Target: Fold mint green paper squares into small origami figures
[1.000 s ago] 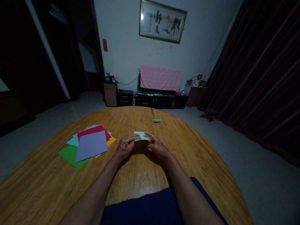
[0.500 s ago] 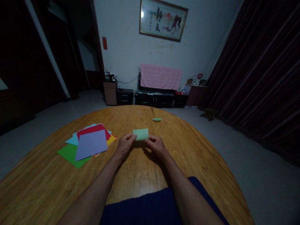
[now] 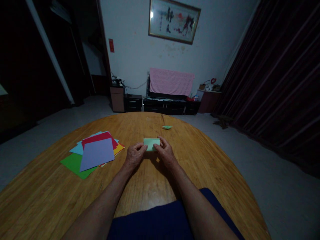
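A small light-green folded paper (image 3: 150, 142) is held up between my two hands, above the middle of the table. My left hand (image 3: 135, 154) pinches its left edge, thumb on the near face. My right hand (image 3: 165, 153) grips the right side, with the thumb pressed on the front and the fingers behind, partly hidden. Farther off, a small folded green paper piece (image 3: 167, 127) lies on the table, apart from both hands.
The round wooden table (image 3: 200, 166) fills the foreground. On its left lie overlapping coloured sheets, with a purple sheet (image 3: 98, 154) on top, a red sheet (image 3: 96, 138) and a green sheet (image 3: 77, 164). Beyond stands a low black cabinet (image 3: 155, 106) under a pink cloth (image 3: 171, 82).
The folded paper has shifted slightly right. My right thumb has moved up onto its front face, and the right fingers now reach up behind its right edge.
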Demonstrator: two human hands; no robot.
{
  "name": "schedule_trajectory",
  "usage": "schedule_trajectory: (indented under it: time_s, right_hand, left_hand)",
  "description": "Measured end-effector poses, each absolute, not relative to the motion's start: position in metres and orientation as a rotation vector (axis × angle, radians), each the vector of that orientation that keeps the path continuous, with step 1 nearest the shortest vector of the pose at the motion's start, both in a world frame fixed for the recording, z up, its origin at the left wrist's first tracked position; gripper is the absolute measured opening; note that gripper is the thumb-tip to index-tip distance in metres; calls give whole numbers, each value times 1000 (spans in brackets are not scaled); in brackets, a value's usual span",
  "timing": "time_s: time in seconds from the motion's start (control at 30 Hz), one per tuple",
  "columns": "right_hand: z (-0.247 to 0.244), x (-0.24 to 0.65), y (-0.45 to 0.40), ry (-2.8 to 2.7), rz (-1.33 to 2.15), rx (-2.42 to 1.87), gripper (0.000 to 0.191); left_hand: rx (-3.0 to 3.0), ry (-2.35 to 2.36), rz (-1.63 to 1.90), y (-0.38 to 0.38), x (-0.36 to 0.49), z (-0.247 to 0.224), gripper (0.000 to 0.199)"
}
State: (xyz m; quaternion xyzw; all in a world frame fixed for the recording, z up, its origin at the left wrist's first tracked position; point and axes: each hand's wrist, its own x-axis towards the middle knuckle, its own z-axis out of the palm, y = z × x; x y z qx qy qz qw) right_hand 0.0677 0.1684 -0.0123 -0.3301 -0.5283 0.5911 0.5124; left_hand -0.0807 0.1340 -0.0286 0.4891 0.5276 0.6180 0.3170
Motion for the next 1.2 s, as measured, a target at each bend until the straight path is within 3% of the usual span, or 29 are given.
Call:
schedule_trajectory:
  time_s: [0.13,0.33,0.57,1.2]
  right_hand:
    - [-15,69,170,-1319,1318,-882,25]
    - [-17,69,170,-1330,1285,-886,25]
    - [-15,69,167,-1348,1295,-909,26]
    - [-14,72,168,-1347,1227,-964,24]
  left_hand:
    - [1163,1302,1620,134,-73,-26,24]
    - [920,1221,1706,135,-73,-18,54]
    - [898,1258,1622,135,-77,-25,32]
    - [910,1284,1622,133,-76,-20,28]
